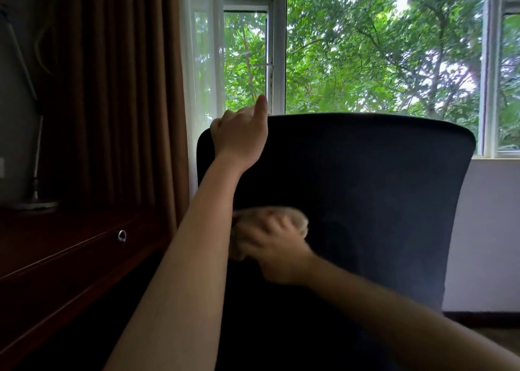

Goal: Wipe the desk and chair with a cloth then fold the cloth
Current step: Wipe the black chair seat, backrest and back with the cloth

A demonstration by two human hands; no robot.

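Observation:
A dark office chair fills the middle of the head view, its backrest facing me. My left hand grips the backrest's top left corner, fingers curled over the edge and thumb raised. Lower down, my right hand holds a bunched tan cloth against the backrest; hand and cloth are motion-blurred. The dark wooden desk stands at the left, with a round drawer pull on its front.
A desk lamp stands on the desk at the far left. Brown curtains hang behind the desk. A window with trees outside is beyond the chair, and a white wall lies below its sill.

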